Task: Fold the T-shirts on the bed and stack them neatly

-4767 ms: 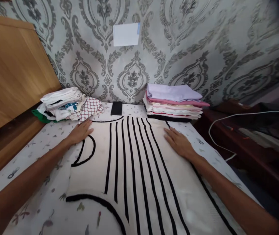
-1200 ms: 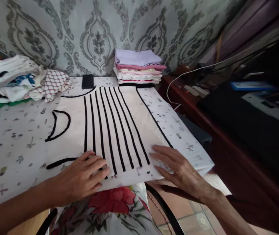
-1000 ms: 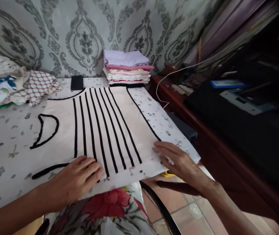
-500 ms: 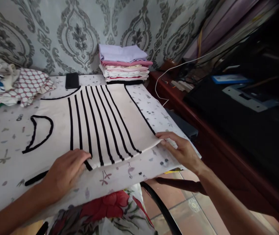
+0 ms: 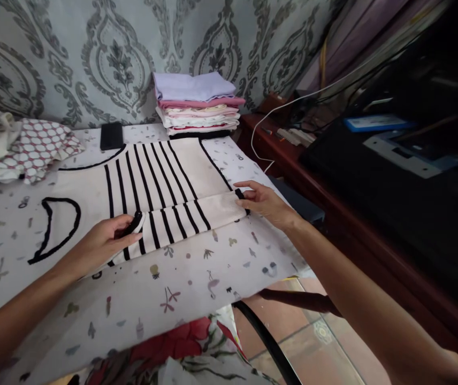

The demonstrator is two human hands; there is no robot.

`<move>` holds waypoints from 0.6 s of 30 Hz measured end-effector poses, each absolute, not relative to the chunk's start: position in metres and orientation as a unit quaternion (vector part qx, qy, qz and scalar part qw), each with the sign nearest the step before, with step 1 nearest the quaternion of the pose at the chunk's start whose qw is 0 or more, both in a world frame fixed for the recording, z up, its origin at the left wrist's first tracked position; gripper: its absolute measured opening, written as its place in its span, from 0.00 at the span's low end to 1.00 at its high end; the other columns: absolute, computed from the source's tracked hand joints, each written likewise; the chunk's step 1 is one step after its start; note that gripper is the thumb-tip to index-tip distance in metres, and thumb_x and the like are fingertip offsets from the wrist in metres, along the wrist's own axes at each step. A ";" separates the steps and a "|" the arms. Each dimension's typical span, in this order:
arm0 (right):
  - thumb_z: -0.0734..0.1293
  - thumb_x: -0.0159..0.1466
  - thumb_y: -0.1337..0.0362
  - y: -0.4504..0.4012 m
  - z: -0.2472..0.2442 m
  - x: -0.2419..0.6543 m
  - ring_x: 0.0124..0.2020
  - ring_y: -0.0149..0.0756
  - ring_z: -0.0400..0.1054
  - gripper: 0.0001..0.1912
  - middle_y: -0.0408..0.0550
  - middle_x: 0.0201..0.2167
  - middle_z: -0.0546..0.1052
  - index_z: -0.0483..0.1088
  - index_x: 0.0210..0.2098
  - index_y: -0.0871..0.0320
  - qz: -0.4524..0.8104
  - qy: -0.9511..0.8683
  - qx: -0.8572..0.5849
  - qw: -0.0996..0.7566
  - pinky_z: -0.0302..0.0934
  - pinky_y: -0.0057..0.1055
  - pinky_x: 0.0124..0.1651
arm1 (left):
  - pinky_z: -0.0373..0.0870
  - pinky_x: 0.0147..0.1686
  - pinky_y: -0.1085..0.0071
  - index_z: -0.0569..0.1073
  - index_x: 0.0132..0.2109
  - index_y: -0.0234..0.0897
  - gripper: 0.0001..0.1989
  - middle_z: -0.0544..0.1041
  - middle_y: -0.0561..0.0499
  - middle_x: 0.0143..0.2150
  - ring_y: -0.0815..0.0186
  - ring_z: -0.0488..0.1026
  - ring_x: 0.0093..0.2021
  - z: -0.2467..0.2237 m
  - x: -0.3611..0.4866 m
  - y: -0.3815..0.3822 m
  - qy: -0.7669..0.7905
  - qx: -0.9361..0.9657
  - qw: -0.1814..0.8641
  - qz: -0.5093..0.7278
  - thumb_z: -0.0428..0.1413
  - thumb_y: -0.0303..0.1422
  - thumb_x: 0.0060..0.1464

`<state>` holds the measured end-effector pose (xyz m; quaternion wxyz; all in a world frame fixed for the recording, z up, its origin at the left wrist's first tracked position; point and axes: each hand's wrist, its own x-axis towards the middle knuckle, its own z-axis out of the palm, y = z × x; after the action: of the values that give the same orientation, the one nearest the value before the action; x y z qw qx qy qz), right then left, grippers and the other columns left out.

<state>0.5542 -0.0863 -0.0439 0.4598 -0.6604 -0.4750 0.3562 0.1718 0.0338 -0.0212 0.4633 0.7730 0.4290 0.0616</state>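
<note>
A cream knit top [image 5: 208, 166] with black stripes and black edging lies flat on the patterned tablecloth [image 5: 132, 299]. Its near side is turned up into a folded strip that lies over the body. My left hand [image 5: 108, 235] pinches the left part of this folded strip at a black-trimmed edge. At the strip's right end, my right hand [image 5: 265, 203] grips the black-trimmed corner between thumb and fingers. A curved black-edged opening [image 5: 56, 230] of the top lies flat beyond my left wrist.
A stack of folded clothes [image 5: 197, 107] stands against the patterned wall, with a black phone [image 5: 111, 136] to its left. Crumpled clothes [image 5: 40, 147] lie at far left. A white cable [image 5: 255, 139] runs over the dark red desk [image 5: 249, 125] at right, near a black chair arm [image 5: 265, 337].
Both hands have lifted the top's near edge and moved it away from me, folding it over the striped body. The view has shifted slightly.
</note>
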 end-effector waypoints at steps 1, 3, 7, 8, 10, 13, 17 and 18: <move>0.74 0.55 0.54 -0.089 -0.045 0.554 0.22 0.29 0.57 0.25 0.35 0.21 0.65 0.71 0.50 0.54 0.349 -0.483 -0.653 0.468 0.52 0.28 0.27 | 0.75 0.43 0.65 0.74 0.52 0.39 0.26 0.81 0.45 0.48 0.52 0.77 0.47 -0.022 0.172 0.033 0.429 0.777 0.454 0.070 0.57 0.52 0.56; 0.71 0.57 0.56 -0.091 -0.048 0.551 0.23 0.29 0.58 0.24 0.36 0.23 0.65 0.69 0.51 0.54 0.322 -0.491 -0.644 0.490 0.52 0.29 0.28 | 0.75 0.41 0.66 0.74 0.53 0.38 0.26 0.81 0.45 0.46 0.54 0.78 0.45 -0.025 0.173 0.034 0.429 0.780 0.447 0.085 0.55 0.52 0.57; 0.64 0.63 0.59 -0.092 -0.056 0.539 0.25 0.30 0.59 0.19 0.41 0.30 0.68 0.68 0.53 0.54 0.214 -0.503 -0.680 0.488 0.52 0.29 0.27 | 0.74 0.40 0.67 0.74 0.51 0.40 0.23 0.81 0.47 0.44 0.56 0.78 0.43 -0.027 0.174 0.039 0.421 0.795 0.427 0.096 0.53 0.52 0.59; 0.63 0.64 0.60 -0.092 -0.058 0.536 0.25 0.30 0.58 0.18 0.41 0.31 0.68 0.68 0.53 0.54 0.189 -0.506 -0.695 0.474 0.53 0.30 0.27 | 0.74 0.40 0.67 0.74 0.50 0.40 0.23 0.81 0.47 0.43 0.55 0.78 0.43 -0.027 0.174 0.040 0.418 0.804 0.412 0.092 0.53 0.52 0.59; 0.61 0.65 0.61 -0.093 -0.061 0.533 0.24 0.31 0.58 0.18 0.42 0.31 0.69 0.68 0.54 0.55 0.148 -0.510 -0.718 0.450 0.54 0.30 0.28 | 0.72 0.39 0.68 0.74 0.47 0.40 0.22 0.80 0.47 0.42 0.55 0.77 0.43 -0.028 0.174 0.041 0.412 0.825 0.377 0.088 0.52 0.52 0.59; 0.59 0.66 0.62 -0.094 -0.062 0.531 0.25 0.33 0.62 0.19 0.45 0.32 0.72 0.68 0.55 0.56 0.095 -0.519 -0.734 0.427 0.59 0.33 0.32 | 0.69 0.34 0.69 0.73 0.44 0.40 0.21 0.79 0.48 0.38 0.57 0.76 0.39 -0.028 0.176 0.041 0.411 0.846 0.328 0.087 0.50 0.52 0.59; 0.60 0.66 0.61 -0.096 -0.063 0.531 0.32 0.40 0.70 0.19 0.51 0.37 0.77 0.72 0.53 0.57 0.021 -0.541 -0.753 0.374 0.65 0.37 0.40 | 0.62 0.27 0.71 0.71 0.44 0.40 0.19 0.73 0.52 0.30 0.62 0.71 0.29 -0.020 0.179 0.039 0.416 0.858 0.294 0.059 0.48 0.50 0.60; 0.60 0.65 0.61 -0.096 -0.064 0.531 0.33 0.41 0.71 0.19 0.52 0.38 0.78 0.72 0.53 0.57 0.011 -0.544 -0.756 0.364 0.65 0.38 0.40 | 0.61 0.27 0.71 0.71 0.45 0.40 0.19 0.72 0.52 0.29 0.63 0.70 0.28 -0.016 0.177 0.039 0.417 0.857 0.299 0.048 0.48 0.49 0.59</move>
<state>0.5308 -0.0959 -0.0638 0.3638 -0.7563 -0.5436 0.0114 0.1770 0.0391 -0.0158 0.2986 0.8572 0.4169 0.0476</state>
